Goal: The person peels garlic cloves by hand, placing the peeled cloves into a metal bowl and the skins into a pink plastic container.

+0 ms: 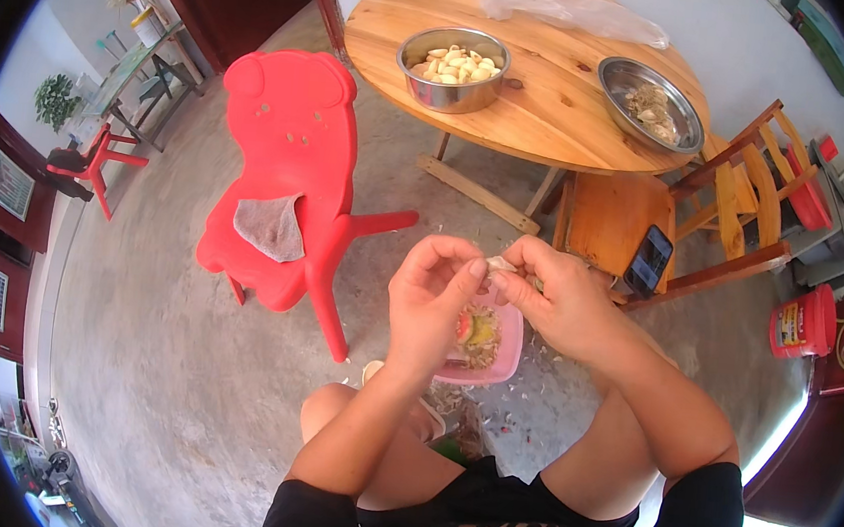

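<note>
Between the fingertips of my left hand [435, 283] and my right hand [558, 294] is a pale garlic clove [499, 264], partly covered by my fingers. Both hands grip it above a pink plastic basin [509, 346] on the floor. Papery scraps and peelings [487, 337] lie in the basin, with something red and yellowish among them. On the wooden table, a deep stainless steel bowl [455, 101] holds many peeled garlic cloves [458, 66]. A shallower steel bowl [610, 92] to its right contains garlic with dry skins [652, 112].
A red plastic child's chair [293, 147] stands left with a grey cloth [271, 226] on its seat. At right, a wooden chair [600, 211] carries a smartphone [649, 259]. A clear plastic bag [565, 9] lies across the round table [547, 124]. A red bucket [801, 323] stands farther right.
</note>
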A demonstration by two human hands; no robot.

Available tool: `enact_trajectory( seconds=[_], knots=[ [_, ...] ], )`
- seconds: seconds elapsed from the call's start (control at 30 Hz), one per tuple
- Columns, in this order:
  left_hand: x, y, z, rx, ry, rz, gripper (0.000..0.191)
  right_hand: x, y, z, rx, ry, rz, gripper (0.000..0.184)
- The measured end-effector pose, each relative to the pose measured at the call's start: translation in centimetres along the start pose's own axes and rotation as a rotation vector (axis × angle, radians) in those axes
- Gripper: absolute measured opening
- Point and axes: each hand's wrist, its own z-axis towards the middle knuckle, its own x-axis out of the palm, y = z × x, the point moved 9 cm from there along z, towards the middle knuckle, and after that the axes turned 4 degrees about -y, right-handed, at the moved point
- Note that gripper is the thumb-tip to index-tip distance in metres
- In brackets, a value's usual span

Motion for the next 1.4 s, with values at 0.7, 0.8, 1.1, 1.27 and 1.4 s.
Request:
enact_trajectory(
  seconds=[0.7,0.8,1.1,1.27,1.4],
  knots=[
    [2.0,0.0,-0.6,-0.157,0.352,0.223,0.043,1.5,-1.1,-0.3,0.091,0.212,0.034,0.031],
    [2.2,0.3,-1.1,-0.121,0.402,0.36,0.048,1.2,-0.6,0.0,0.029,0.181,0.0,0.031],
    [2.7,0.7,-1.4,-0.097,0.323,0.269,0.053,1.6,-0.8,-0.1,0.082,0.169,0.121,0.035],
    [2.3,0.9,-1.1,-0.116,0.302,0.202,0.049,2.8,-3.3,-0.7,0.37,0.261,0.537,0.037],
    [1.9,1.2,-0.9,-0.167,0.231,0.179,0.046,3.3,-3.9,-0.6,0.377,0.283,0.548,0.034]
  ],
)
